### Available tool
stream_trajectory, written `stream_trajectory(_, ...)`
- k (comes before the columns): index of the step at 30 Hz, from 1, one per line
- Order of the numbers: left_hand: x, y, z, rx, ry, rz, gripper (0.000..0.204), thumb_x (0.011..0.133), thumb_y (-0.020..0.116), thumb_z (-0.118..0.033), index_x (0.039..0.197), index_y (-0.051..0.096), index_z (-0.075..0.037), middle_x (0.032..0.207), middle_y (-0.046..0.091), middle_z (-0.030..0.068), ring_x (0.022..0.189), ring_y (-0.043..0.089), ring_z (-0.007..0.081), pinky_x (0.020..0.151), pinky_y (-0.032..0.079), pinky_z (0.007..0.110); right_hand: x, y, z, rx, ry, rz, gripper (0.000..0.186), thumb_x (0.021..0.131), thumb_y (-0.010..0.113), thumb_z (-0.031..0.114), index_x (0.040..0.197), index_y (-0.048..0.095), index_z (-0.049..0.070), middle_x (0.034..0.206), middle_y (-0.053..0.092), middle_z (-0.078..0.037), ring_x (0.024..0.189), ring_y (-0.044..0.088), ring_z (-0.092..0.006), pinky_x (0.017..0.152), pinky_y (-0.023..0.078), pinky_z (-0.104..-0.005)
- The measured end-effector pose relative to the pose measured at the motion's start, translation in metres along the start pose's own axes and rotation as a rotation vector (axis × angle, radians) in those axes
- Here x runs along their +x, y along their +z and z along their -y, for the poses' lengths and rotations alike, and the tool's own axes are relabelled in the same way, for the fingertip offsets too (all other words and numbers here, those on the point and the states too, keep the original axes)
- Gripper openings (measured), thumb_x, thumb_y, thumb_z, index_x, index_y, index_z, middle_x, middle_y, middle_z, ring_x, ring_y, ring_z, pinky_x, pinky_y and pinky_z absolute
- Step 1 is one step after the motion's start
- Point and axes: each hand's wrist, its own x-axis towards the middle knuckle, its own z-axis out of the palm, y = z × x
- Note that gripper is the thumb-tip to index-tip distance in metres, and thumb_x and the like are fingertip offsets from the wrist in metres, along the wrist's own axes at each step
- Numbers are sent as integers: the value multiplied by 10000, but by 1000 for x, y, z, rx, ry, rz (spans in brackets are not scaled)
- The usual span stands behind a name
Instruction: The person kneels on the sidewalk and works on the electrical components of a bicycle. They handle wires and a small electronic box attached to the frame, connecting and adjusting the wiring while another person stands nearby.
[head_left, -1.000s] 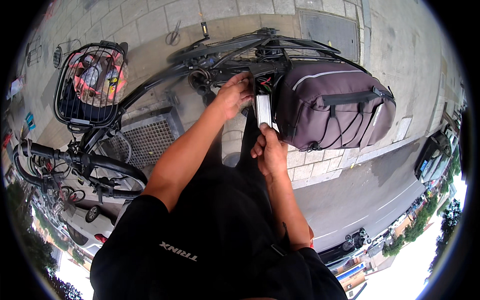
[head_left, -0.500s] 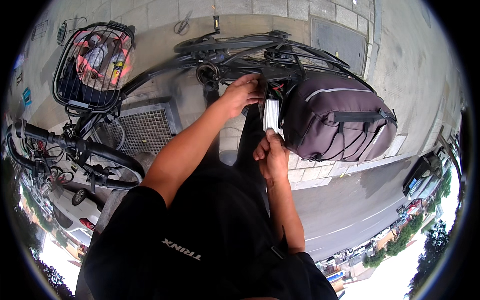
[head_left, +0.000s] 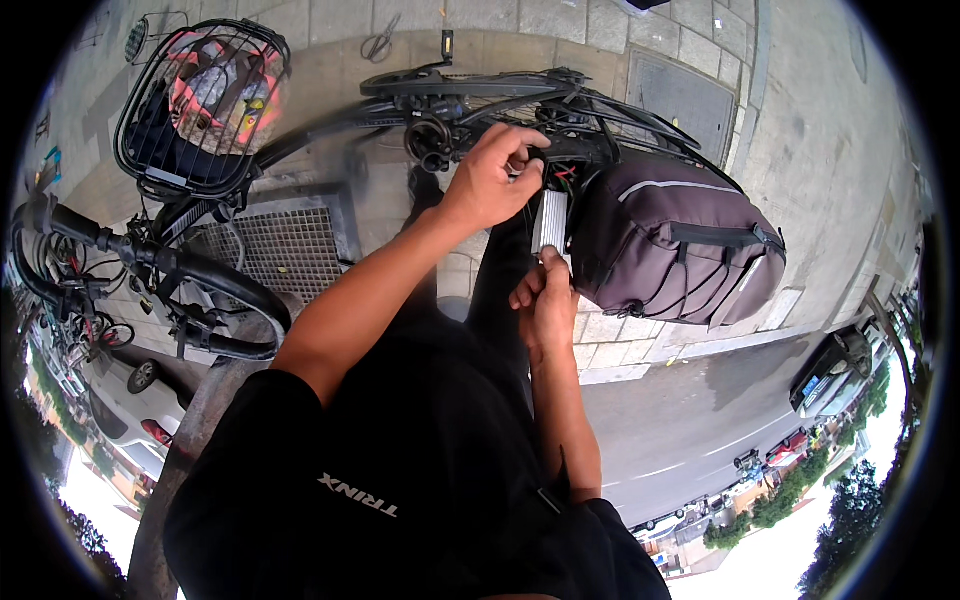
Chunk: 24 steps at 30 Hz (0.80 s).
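Presumably steadying it, my right hand (head_left: 549,302) pinches the ribbed box (head_left: 551,219) beside the rack bag (head_left: 650,245). Left hand (head_left: 488,182): can't tell its grip.

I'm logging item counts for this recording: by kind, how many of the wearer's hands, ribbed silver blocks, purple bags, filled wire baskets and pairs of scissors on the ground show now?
Left hand plus right hand: 2 hands
Ribbed silver block: 1
Purple bag: 1
Filled wire basket: 1
Pair of scissors: 1
Total: 6
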Motion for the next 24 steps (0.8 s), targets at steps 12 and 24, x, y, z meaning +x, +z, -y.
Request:
stream_trajectory(12, 38, -2, -43, 807, 421, 436, 183, 941, 700, -221, 1062, 759, -97, 1016, 688, 108, 950, 715, 348, 792, 579, 498, 14, -18, -18, -71, -110, 32, 302, 1003, 699, 363, 989, 600, 78, 641, 388, 18, 518, 425, -142, 498, 423, -346)
stream_trajectory(24, 74, -11, -41, 389, 146, 673, 193, 859, 819, -202, 985, 826, -56, 947, 802, 127, 843, 752, 265, 774, 574, 405, 9, -14, -18, -70, -101, 0, 365, 1001, 691, 364, 1067, 623, 12, 629, 392, 6, 498, 434, -143, 464, 416, -337)
